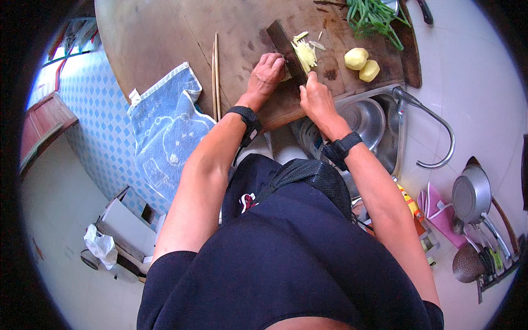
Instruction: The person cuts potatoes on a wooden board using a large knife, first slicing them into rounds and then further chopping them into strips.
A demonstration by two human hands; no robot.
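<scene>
My right hand is closed around the handle end of a dark-bladed kitchen knife, whose wide blade points away from me over the wooden board. Beside the blade, my left hand presses curled fingers on a pale piece, mostly hidden under them, probably potato. Cut pale yellow strips lie in a small heap along the blade's right side. Farther right, two peeled potatoes touch each other on the wood. Green stalks rest at the board's far right.
A pair of wooden sticks and a blue towel lie left of my hands on the wooden surface, the towel hanging over its edge. Below right is a steel sink with metal bowls and a curved faucet. A saucepan hangs farther right.
</scene>
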